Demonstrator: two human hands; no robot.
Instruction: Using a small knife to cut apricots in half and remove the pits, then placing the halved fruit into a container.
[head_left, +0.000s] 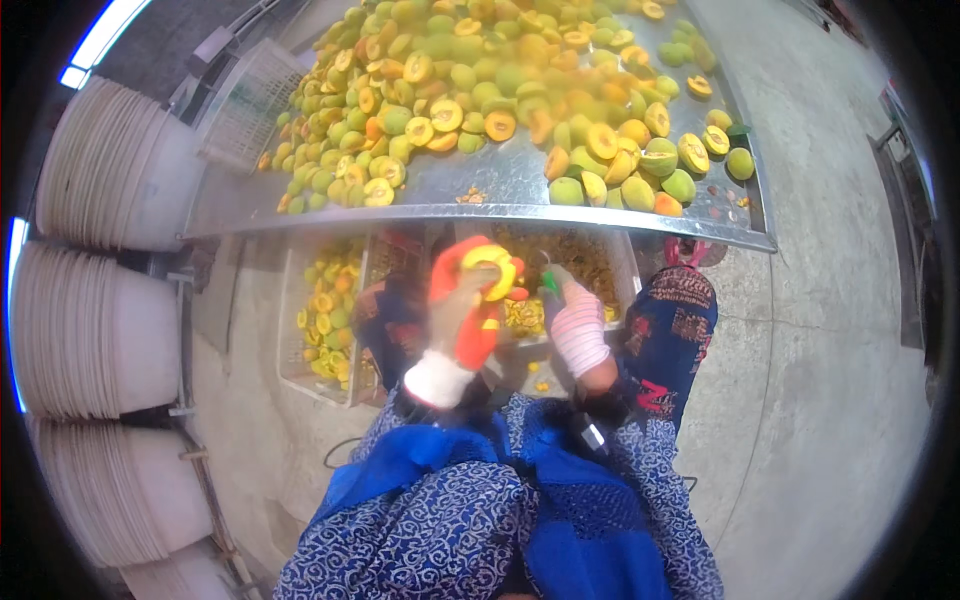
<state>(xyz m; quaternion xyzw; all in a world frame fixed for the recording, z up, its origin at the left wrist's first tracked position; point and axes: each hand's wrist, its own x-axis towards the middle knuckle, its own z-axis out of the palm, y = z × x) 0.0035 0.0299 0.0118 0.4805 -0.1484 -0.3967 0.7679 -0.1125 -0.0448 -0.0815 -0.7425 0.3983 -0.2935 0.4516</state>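
My left hand (461, 319), in an orange and white glove, holds a cut yellow peach half (487, 259) just beyond the metal table's near edge. A pale pink-striped glove covers my right hand (579, 326), which grips a small green-handled pitting tool (551, 282). Its thin curved metal tip points up toward the table and stands apart from the fruit. Below both hands is a plastic crate (632, 270) with brown pits and yellow scraps in it, partly hidden by the hands.
A rimmed metal table (480, 169) bears a heap of halved and whole-looking peaches (420, 90). Between my left leg and the stacked white tubs (97, 330) stands a crate (289, 352) of yellow halves. Fruit bits (541, 386) lie on the concrete floor (817, 375). An upright crate (251, 105) flanks the table.
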